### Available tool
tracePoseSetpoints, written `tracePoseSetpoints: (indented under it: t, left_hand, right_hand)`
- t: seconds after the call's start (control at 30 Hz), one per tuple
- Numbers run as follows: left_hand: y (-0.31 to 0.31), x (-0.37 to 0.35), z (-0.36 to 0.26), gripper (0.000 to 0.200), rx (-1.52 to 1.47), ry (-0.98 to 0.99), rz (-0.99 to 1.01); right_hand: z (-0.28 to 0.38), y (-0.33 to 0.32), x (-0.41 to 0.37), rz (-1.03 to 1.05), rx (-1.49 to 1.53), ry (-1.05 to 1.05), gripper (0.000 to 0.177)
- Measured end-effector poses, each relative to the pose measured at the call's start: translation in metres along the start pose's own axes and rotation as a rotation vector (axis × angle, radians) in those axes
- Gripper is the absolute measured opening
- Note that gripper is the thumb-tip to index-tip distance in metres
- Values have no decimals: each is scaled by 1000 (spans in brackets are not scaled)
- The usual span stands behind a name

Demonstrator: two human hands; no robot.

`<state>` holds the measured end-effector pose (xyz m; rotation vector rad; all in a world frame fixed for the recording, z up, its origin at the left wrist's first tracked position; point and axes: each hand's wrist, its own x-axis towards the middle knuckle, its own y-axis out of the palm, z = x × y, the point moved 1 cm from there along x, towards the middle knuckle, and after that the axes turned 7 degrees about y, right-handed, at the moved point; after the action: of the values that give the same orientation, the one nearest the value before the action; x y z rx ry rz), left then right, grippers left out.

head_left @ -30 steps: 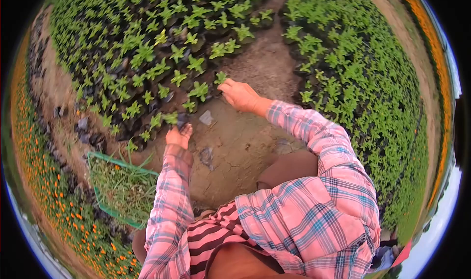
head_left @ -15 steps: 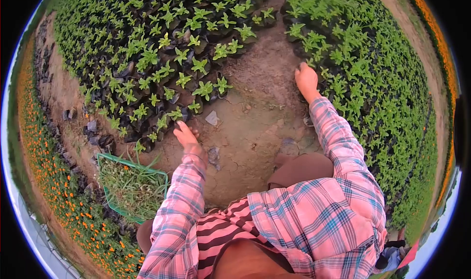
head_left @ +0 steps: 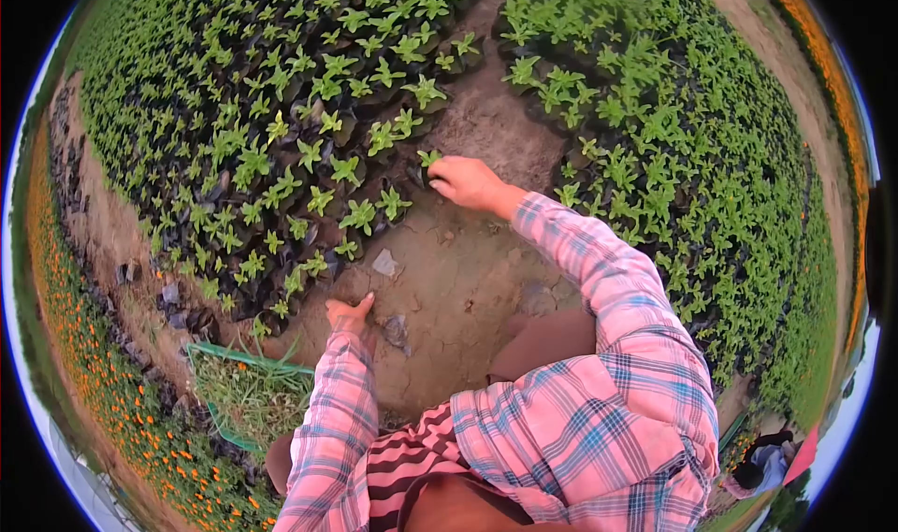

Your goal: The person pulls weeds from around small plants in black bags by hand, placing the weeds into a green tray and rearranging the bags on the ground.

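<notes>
My right hand (head_left: 465, 182) is closed on a small potted seedling (head_left: 428, 159) at the right edge of the left seedling block. Its green leaves show beside my fingers, and part of its dark bag is visible. My left hand (head_left: 350, 313) is low over the bare soil (head_left: 440, 280), near the front of that block, with thumb and fingers apart and nothing seen in it. Between the hands, a greyish scrap (head_left: 385, 264) lies on the ground; another scrap (head_left: 397, 332) is right of my left hand.
A green-edged container (head_left: 245, 396) of cut grass and weeds stands at lower left. Dense seedlings (head_left: 673, 186) in dark bags fill the right side. Orange flowers (head_left: 131, 392) grow along the far left. Another person (head_left: 762, 465) is partly visible at lower right.
My right hand has moved left from the right seedling block to a seedling at the left block's edge. My left hand has drawn back from the plants. The view has shifted slightly.
</notes>
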<state>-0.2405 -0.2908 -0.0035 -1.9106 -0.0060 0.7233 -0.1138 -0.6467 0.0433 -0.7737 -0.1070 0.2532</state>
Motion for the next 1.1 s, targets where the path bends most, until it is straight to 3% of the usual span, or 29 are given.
tracePoseSetpoints:
  t: [0.03, 0.1, 0.13, 0.23, 0.3, 0.43, 0.5, 0.6, 0.63, 0.73, 0.77, 0.83, 0.93, 0.97, 1.03, 1.1]
  left_hand:
    - [1, 1, 1, 96, 9, -15, 8]
    - [2, 3, -4, 96, 19, -44, 21]
    - [1, 3, -4, 97, 12, -55, 21]
    - [2, 2, -5, 98, 26, -79, 25]
    - [0, 2, -7, 98, 43, -93, 20]
    - [-4, 0, -11, 99, 48, -115, 46]
    - [-5, 0, -12, 99, 56, -120, 56]
    - [-2, -1, -9, 99, 25, -113, 66]
    - [1, 0, -6, 99, 26, -91, 51]
    - [-3, -1, -7, 98, 26, -81, 58]
    - [-4, 0, -9, 98, 21, -93, 76]
    - [-2, 4, -4, 98, 28, -80, 86]
    - [1, 4, 1, 98, 35, -78, 91]
    - [1, 6, 1, 98, 37, -87, 87]
    - [0, 6, -1, 98, 43, -100, 88]
    - [0, 4, -2, 98, 48, -112, 95]
  right_hand:
    - [-3, -8, 1, -1, -5, 2, 17]
    - [-22, -37, -6, -543, -55, 166, 21]
    - [-33, -51, -9, -607, -167, 316, 26]
    - [-56, -89, -7, -630, -353, 634, 39]
    - [-83, -90, 5, -565, -395, 640, 36]
    - [-108, -88, 23, -415, -511, 620, 19]
    - [-107, -92, 25, -476, -486, 603, 9]
    - [-93, -105, 15, -469, -347, 343, 13]
    - [-87, -106, 12, -463, -347, 345, 13]
    - [-57, -107, 11, -400, -302, -11, 19]
    - [-53, -106, 14, -184, -417, 58, 24]
    - [-54, -90, 20, -85, -483, -133, 25]
    - [-75, -57, 22, 107, -462, -111, 22]
    - [-70, -64, 22, 103, -464, -113, 22]
    - [-59, -86, 21, -219, -61, -25, 18]
    - [-70, -107, 35, -498, -33, 53, 13]
